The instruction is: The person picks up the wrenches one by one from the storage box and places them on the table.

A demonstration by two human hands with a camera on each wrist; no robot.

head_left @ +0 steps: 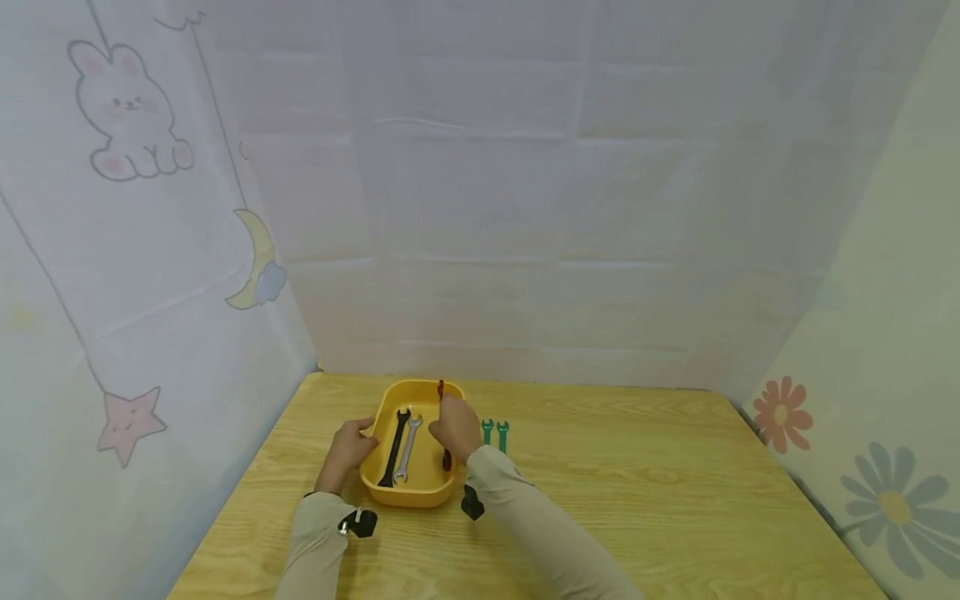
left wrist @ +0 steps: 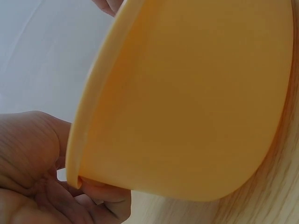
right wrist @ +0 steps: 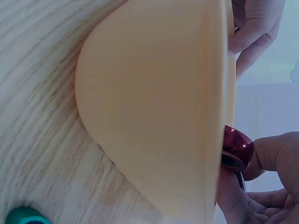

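Note:
A yellow plastic basin (head_left: 411, 497) sits on the table, its long sides running away from me. My left hand (head_left: 348, 450) grips the basin's left rim, with the thumb over the edge and fingers (left wrist: 110, 198) curled under the lip. Inside, a black open-end wrench (head_left: 394, 450) lies beside a silver open-end wrench (head_left: 408, 450). Over the right side of the basin, my right hand (head_left: 457, 427) holds a long, glossy red tool (right wrist: 238, 145) between thumb and fingers. Its ends show beyond the hand; its middle is hidden.
Two green wrenches (head_left: 503, 432) lie side by side just right of the basin, partly covered by my right arm. The wood-grain table (head_left: 637, 467) extends to the right. A pale printed sheet (head_left: 480, 208) hangs behind it.

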